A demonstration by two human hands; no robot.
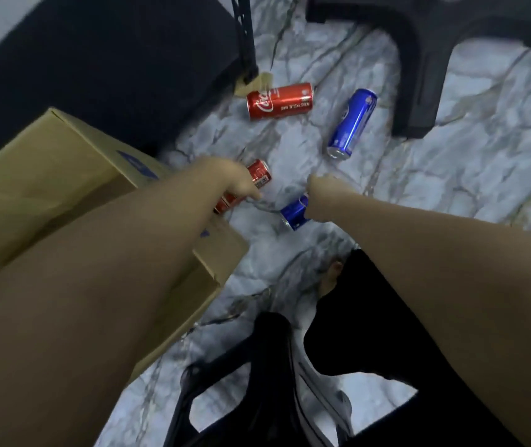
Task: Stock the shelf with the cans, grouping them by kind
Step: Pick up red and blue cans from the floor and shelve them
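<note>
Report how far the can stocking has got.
Nothing shows as shelved yet. In hand: the left hand grips a red can, the right hand a blue can. Left: another red can and another blue can lie on the floor.

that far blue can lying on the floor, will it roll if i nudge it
Probably: the blue can lies on its side on smooth marble floor, nothing touching it. It would likely roll sideways, perhaps toward the red can. Its glossy skin looks slippery.
</note>
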